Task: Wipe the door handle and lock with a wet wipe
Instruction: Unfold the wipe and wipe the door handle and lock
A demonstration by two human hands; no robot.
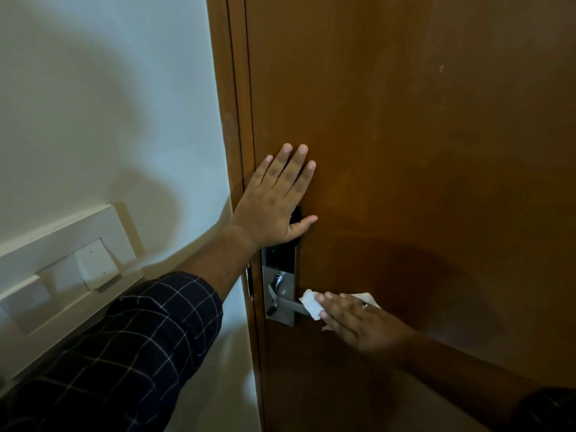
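A silver and black electronic lock plate (pixel 279 285) sits on the left edge of a brown wooden door (pixel 405 120). Its metal lever handle (pixel 288 303) points right. My right hand (pixel 361 322) holds a white wet wipe (pixel 310 302) wrapped over the outer end of the lever. My left hand (pixel 280 194) lies flat on the door with fingers spread, covering the top of the lock plate and holding nothing.
The door frame (pixel 233 151) runs down beside a white wall (pixel 109 104). A white switch panel (pixel 71 263) is mounted on the wall at the lower left. My left arm wears a dark checked sleeve (pixel 124 347).
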